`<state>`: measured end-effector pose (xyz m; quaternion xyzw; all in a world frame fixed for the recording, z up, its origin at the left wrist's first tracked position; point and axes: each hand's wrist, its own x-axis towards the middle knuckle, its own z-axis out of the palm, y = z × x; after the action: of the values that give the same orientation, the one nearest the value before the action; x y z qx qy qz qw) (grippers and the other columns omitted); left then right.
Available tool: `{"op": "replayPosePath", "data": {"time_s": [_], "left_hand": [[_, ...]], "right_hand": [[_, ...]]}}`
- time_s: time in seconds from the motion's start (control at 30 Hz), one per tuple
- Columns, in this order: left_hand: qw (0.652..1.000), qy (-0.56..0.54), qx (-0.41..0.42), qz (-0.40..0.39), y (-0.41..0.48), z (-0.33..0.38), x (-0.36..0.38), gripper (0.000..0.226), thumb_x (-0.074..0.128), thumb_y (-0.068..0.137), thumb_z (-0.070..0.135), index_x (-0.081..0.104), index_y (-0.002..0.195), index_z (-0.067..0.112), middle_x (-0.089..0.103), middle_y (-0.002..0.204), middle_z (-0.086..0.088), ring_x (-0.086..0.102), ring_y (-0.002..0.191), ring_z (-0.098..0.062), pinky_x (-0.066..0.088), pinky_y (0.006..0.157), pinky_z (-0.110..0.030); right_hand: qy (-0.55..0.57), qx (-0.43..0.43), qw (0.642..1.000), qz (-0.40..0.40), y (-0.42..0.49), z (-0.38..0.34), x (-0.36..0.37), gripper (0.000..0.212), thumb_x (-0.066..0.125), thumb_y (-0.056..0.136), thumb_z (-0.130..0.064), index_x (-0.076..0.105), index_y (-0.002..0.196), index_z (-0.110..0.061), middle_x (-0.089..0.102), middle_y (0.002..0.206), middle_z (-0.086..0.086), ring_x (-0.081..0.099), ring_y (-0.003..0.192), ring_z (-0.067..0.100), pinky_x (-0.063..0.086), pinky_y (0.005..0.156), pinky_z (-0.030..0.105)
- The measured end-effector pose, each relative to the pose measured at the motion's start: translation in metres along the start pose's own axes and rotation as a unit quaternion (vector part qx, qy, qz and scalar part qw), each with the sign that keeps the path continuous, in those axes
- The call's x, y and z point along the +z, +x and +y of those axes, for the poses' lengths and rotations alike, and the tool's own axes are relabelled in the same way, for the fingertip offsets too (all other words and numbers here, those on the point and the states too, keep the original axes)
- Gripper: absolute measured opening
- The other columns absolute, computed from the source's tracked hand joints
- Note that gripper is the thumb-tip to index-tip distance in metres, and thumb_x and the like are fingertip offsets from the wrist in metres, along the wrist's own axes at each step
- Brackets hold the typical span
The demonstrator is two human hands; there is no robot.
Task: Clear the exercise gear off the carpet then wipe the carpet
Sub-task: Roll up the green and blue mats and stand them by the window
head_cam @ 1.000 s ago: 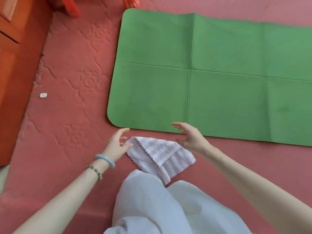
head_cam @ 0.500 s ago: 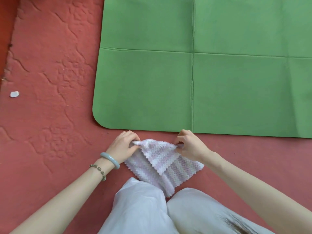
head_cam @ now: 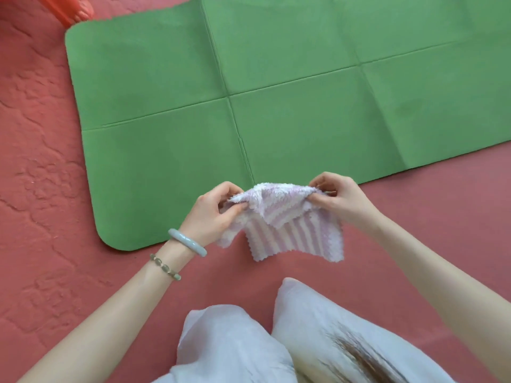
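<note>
A pink-and-white striped cloth [head_cam: 290, 233] hangs lifted off the red carpet [head_cam: 44, 189] just in front of my knees. My left hand [head_cam: 215, 214] pinches its left top corner and my right hand [head_cam: 340, 200] pinches its right top corner, so the cloth droops between them, partly folded. Beyond the cloth a green exercise mat [head_cam: 276, 92] lies flat and unfolded on the carpet, with crease lines across it. Its near edge runs just behind my hands.
My knees in pale trousers [head_cam: 276, 341] fill the bottom middle. A red-orange object [head_cam: 74, 9] pokes in at the top left, next to the mat's far corner. Embossed carpet stretches to the left of the mat.
Both hands went from hovering beside the cloth to pinching its corners, then lifted it off the carpet. The view swung, so the mat now looks tilted.
</note>
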<state>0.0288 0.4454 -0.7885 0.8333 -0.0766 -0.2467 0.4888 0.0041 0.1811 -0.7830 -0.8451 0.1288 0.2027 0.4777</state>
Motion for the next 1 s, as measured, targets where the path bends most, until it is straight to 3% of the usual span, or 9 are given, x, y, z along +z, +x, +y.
{"op": "replayPosePath", "data": {"time_s": [0.17, 0.27, 0.43, 0.53, 0.67, 0.83, 0.9, 1.0], "left_hand": [[0.995, -0.031, 0.066, -0.07, 0.026, 0.062, 0.045, 0.009, 0.068, 0.083, 0.019, 0.061, 0.086, 0.015, 0.066, 0.08, 0.002, 0.059, 0.072, -0.011, 0.048, 0.066, -0.025], [0.988, -0.058, 0.088, -0.115, 0.035, 0.092, 0.087, 0.008, 0.069, 0.083, 0.018, 0.061, 0.084, 0.016, 0.064, 0.077, 0.002, 0.056, 0.07, -0.01, 0.049, 0.067, -0.031], [0.968, -0.057, 0.116, -0.213, 0.029, 0.113, 0.17, 0.009, 0.064, 0.083, 0.028, 0.061, 0.083, 0.02, 0.066, 0.078, 0.003, 0.058, 0.069, -0.011, 0.051, 0.067, -0.038], [0.955, -0.038, 0.124, -0.268, 0.023, 0.111, 0.214, 0.013, 0.06, 0.08, 0.031, 0.061, 0.089, 0.021, 0.066, 0.081, 0.009, 0.06, 0.072, -0.008, 0.052, 0.07, -0.035], [0.933, 0.014, 0.11, -0.341, 0.02, 0.094, 0.25, 0.032, 0.057, 0.087, 0.014, 0.053, 0.118, 0.02, 0.063, 0.112, 0.003, 0.062, 0.097, -0.01, 0.051, 0.088, -0.028], [0.897, 0.132, 0.079, -0.415, 0.034, 0.067, 0.247, 0.048, 0.046, 0.089, 0.004, 0.038, 0.134, 0.02, 0.053, 0.132, 0.0, 0.052, 0.12, -0.014, 0.041, 0.102, -0.037], [0.895, 0.162, 0.07, -0.41, 0.038, 0.062, 0.237, 0.048, 0.047, 0.092, 0.009, 0.035, 0.137, 0.019, 0.049, 0.137, 0.001, 0.053, 0.117, -0.017, 0.041, 0.101, -0.037], [0.923, 0.16, 0.056, -0.345, 0.045, 0.054, 0.209, 0.043, 0.048, 0.093, 0.014, 0.04, 0.135, 0.017, 0.05, 0.135, 0.0, 0.053, 0.116, -0.017, 0.041, 0.1, -0.033]], "right_hand": [[0.048, 0.033, 0.992, 0.111, -0.043, 0.01, -0.057, 0.008, 0.068, 0.081, -0.014, 0.065, 0.089, -0.015, 0.07, 0.082, 0.006, 0.062, 0.07, 0.015, 0.053, 0.067, 0.034], [0.063, 0.06, 0.982, 0.167, -0.079, 0.027, -0.089, 0.009, 0.069, 0.081, -0.015, 0.066, 0.089, -0.016, 0.07, 0.082, 0.005, 0.06, 0.067, 0.012, 0.051, 0.066, 0.031], [0.027, 0.129, 0.96, 0.247, -0.142, 0.07, -0.129, 0.012, 0.064, 0.078, -0.008, 0.067, 0.082, -0.018, 0.067, 0.075, 0.001, 0.056, 0.067, 0.014, 0.046, 0.066, 0.029], [0.0, 0.178, 0.943, 0.28, -0.17, 0.096, -0.142, 0.018, 0.059, 0.075, -0.005, 0.067, 0.08, -0.022, 0.068, 0.079, 0.002, 0.059, 0.073, 0.019, 0.048, 0.07, 0.031], [-0.015, 0.238, 0.939, 0.25, -0.184, 0.126, -0.139, 0.023, 0.058, 0.076, -0.004, 0.067, 0.086, -0.023, 0.068, 0.093, 0.005, 0.062, 0.088, 0.022, 0.051, 0.083, 0.036], [-0.037, 0.264, 0.947, 0.179, -0.165, 0.142, -0.112, 0.024, 0.06, 0.077, -0.007, 0.065, 0.094, -0.024, 0.068, 0.105, 0.003, 0.062, 0.097, 0.019, 0.042, 0.079, 0.024], [-0.059, 0.263, 0.949, 0.162, -0.154, 0.138, -0.108, 0.03, 0.06, 0.077, -0.009, 0.064, 0.104, -0.022, 0.064, 0.112, 0.003, 0.058, 0.104, 0.018, 0.041, 0.082, 0.026], [-0.108, 0.217, 0.957, 0.161, -0.135, 0.117, -0.109, 0.035, 0.058, 0.078, -0.01, 0.062, 0.111, -0.02, 0.058, 0.116, 0.0, 0.052, 0.108, 0.017, 0.036, 0.086, 0.025]]}}
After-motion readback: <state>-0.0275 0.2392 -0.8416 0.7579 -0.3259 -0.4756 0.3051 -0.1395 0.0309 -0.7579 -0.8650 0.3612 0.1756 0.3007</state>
